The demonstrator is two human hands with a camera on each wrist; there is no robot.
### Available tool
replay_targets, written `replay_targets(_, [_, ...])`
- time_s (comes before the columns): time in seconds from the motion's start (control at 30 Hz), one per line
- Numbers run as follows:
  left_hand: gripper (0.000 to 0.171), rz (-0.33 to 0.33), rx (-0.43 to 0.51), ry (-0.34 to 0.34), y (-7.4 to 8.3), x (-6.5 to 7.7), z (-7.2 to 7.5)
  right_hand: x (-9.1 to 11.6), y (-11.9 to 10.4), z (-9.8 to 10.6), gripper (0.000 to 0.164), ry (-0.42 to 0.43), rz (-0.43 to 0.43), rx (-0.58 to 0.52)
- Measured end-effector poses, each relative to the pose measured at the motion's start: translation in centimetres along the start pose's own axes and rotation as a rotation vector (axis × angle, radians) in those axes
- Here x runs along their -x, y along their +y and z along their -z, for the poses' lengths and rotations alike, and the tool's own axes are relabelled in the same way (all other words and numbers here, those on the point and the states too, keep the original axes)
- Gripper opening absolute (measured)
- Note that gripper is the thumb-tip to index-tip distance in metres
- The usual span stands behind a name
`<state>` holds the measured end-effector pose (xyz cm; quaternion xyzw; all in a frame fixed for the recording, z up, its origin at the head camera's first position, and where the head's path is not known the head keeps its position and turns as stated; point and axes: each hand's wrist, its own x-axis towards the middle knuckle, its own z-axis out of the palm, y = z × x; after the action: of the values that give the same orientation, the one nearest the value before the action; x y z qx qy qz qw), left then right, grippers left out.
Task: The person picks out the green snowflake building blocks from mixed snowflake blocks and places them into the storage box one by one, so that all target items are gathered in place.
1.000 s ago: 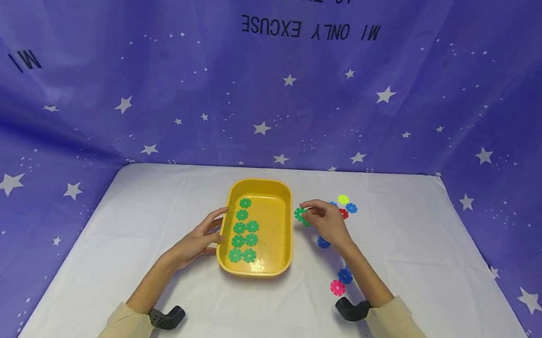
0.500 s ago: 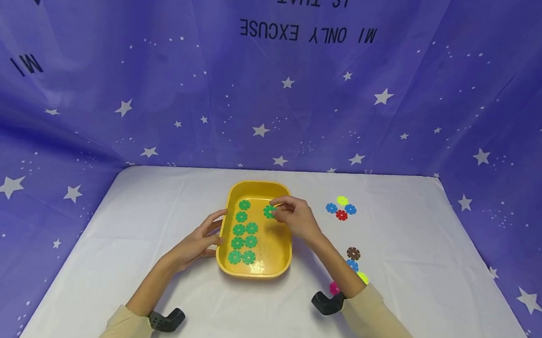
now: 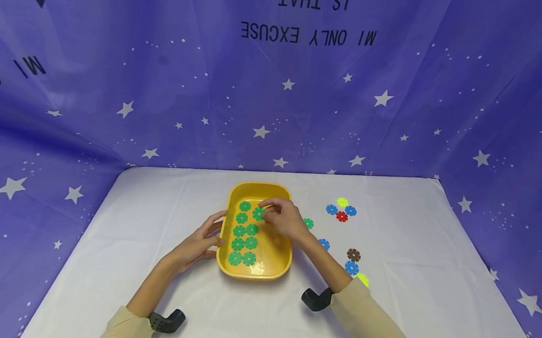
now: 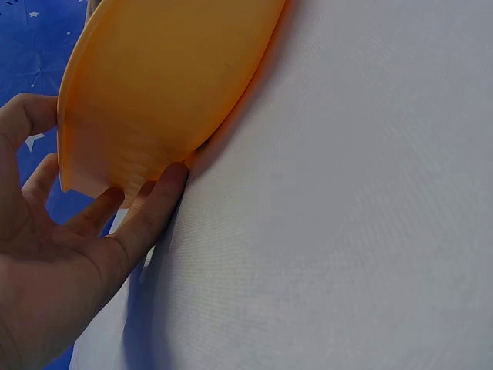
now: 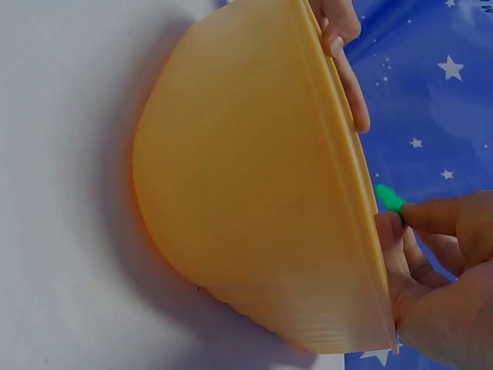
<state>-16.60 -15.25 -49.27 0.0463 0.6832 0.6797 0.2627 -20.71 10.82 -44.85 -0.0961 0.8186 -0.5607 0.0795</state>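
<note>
My left hand holds the left side of a yellow plastic tray, its fingers on the rim and outer wall in the left wrist view. Inside the tray, several green snowflake building discs lie flat in two columns along the left. Above the tray's upper part, my right hand pinches another green disc between thumb and finger. The right wrist view shows that disc edge-on, just past the tray rim. One more green disc lies on the cloth right of the tray, close to my right forearm.
Yellow, blue and red discs form a small cluster at the back right. Nearer, a brown disc, blue discs and a yellow disc lie around my right forearm. A starry purple curtain borders the white cloth.
My right hand has moved left from the loose green discs on the cloth to above the tray, carrying one disc. The left hand keeps its place on the tray.
</note>
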Motion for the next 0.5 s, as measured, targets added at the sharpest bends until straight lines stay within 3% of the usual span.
replay_targets(0.5, [0.081, 0.006, -0.005, -0.002, 0.13, 0.15, 0.03, -0.32, -0.27, -0.56, 0.025, -0.012, -0.026, 0.081])
